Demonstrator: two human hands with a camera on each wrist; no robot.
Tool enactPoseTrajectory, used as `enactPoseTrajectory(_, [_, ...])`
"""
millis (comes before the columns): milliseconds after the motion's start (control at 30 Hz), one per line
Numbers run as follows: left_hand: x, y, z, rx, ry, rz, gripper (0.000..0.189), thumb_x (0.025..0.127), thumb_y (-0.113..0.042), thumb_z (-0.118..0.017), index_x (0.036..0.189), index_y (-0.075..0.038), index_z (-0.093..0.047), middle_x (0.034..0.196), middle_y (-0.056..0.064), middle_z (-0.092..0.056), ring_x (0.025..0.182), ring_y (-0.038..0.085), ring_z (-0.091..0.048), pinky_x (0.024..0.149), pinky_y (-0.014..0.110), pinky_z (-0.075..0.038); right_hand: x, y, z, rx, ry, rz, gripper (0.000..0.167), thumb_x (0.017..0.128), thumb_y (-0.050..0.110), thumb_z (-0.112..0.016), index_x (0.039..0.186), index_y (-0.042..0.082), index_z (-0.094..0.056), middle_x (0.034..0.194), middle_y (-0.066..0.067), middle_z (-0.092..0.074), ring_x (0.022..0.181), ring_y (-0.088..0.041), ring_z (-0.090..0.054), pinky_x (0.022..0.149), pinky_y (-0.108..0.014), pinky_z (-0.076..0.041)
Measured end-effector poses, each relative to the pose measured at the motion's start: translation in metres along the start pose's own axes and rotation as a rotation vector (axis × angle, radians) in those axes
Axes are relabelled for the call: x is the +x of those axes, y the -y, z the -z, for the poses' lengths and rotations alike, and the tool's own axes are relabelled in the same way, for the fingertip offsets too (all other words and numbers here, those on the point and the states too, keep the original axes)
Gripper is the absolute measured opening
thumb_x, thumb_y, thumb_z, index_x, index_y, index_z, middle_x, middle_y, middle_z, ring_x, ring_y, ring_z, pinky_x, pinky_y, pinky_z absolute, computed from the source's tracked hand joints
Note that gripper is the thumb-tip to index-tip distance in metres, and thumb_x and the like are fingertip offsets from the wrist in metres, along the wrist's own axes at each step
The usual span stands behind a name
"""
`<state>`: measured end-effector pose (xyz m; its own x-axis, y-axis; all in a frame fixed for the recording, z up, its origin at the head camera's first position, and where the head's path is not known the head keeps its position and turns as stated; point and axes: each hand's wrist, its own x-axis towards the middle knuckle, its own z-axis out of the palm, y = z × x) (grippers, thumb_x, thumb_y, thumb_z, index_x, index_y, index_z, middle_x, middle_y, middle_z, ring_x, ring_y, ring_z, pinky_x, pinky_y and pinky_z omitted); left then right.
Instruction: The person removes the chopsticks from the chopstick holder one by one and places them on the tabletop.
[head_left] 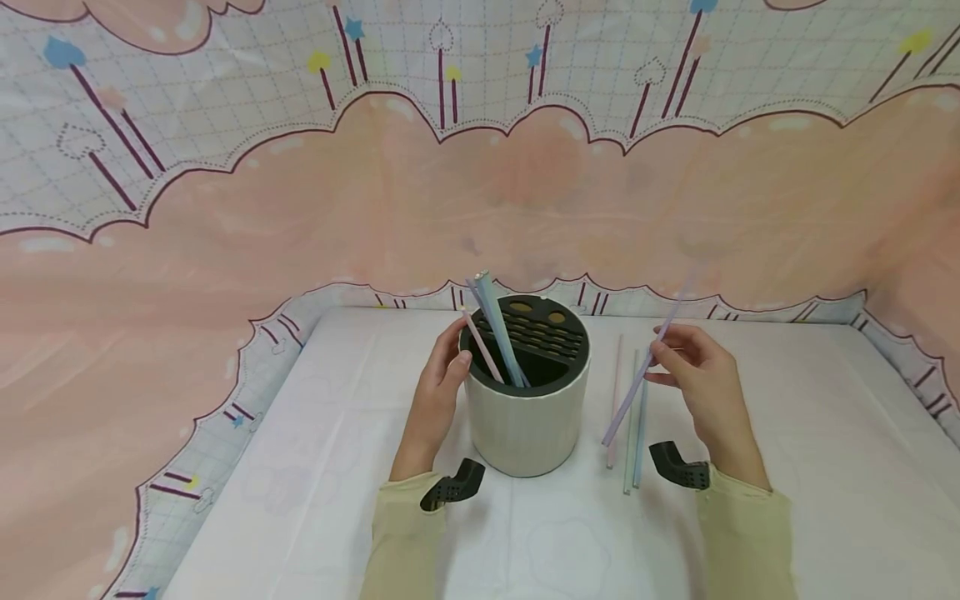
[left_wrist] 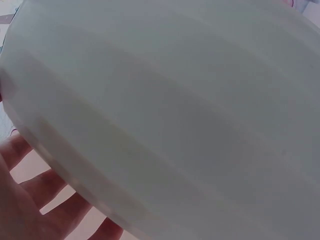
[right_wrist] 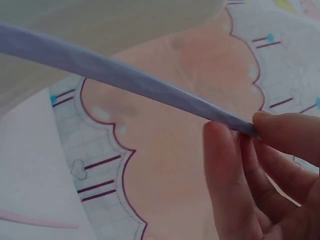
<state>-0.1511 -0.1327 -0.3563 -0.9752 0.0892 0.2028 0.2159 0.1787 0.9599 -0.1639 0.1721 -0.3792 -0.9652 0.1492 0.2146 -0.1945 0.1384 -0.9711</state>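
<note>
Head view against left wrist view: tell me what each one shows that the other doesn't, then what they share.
Only the head view shows the right hand pinching a purple straw, the pot's black top, the straws standing inside it and three more straws lying on the table.

Only the left wrist view shows the left hand's spread fingers with gaps between them.

Both show the pale pot and the left hand against its side.

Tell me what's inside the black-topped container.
The container holds a pink stick, at least one pale blue stick and, partly covered, a purple stick. Its front rim hides their lower ends and the bottom.
</note>
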Motion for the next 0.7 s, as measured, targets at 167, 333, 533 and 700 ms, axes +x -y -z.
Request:
enactPoseTrajectory(167, [0.000, -0.001, -0.001, 0.001, 0.001, 0.001, 0.043, 0.095, -0.025, -0.038, 0.138, -0.022, -0.031, 0.143, -0.004, -0.025, 0.130, 0.019, -0.025, 0.101, 0.043, -0.028, 0.015, -0.043, 0.006, -0.071, 0.079, -0.050, 0.036, 0.086, 0.028, -0.058, 0.114, 0.005, -0.055, 0.097, -0.015, -0.056, 0.080, -0.022, -0.058, 0.061, -0.031, -0.053])
enactPoseTrajectory(333, [0.001, 0.000, -0.001, -0.003, -0.005, 0.003, 0.043, 0.095, -0.025, -0.038, 0.138, -0.023, -0.031, 0.143, -0.005, -0.025, 0.130, 0.018, -0.025, 0.102, 0.043, -0.027, 0.016, -0.046, -0.001, -0.244, 0.148, -0.115, 0.041, 0.088, 0.035, -0.054, 0.115, 0.004, -0.053, 0.096, -0.014, -0.055, 0.079, -0.023, -0.059, 0.062, -0.031, -0.053])
enactPoseTrajectory(533, [0.004, 0.000, -0.003, -0.009, -0.011, 0.010, 0.043, 0.095, -0.026, -0.038, 0.138, -0.024, -0.031, 0.143, -0.005, -0.025, 0.130, 0.019, -0.025, 0.102, 0.044, -0.027, 0.016, -0.042, -0.009, -0.325, 0.223, -0.214, 0.036, 0.091, 0.026, -0.050, 0.114, -0.001, -0.049, 0.091, -0.017, -0.057, 0.072, -0.022, -0.059, 0.063, -0.029, -0.053])
enactPoseTrajectory(700, [0.005, 0.000, -0.005, -0.003, -0.013, 0.020, 0.043, 0.095, -0.027, -0.038, 0.138, -0.025, -0.031, 0.144, -0.006, -0.025, 0.131, 0.018, -0.023, 0.102, 0.043, -0.027, 0.021, -0.061, -0.010, -0.371, 0.274, -0.339, 0.037, 0.091, 0.025, -0.049, 0.117, -0.001, -0.047, 0.091, -0.014, -0.059, 0.068, -0.018, -0.058, 0.063, -0.028, -0.052])
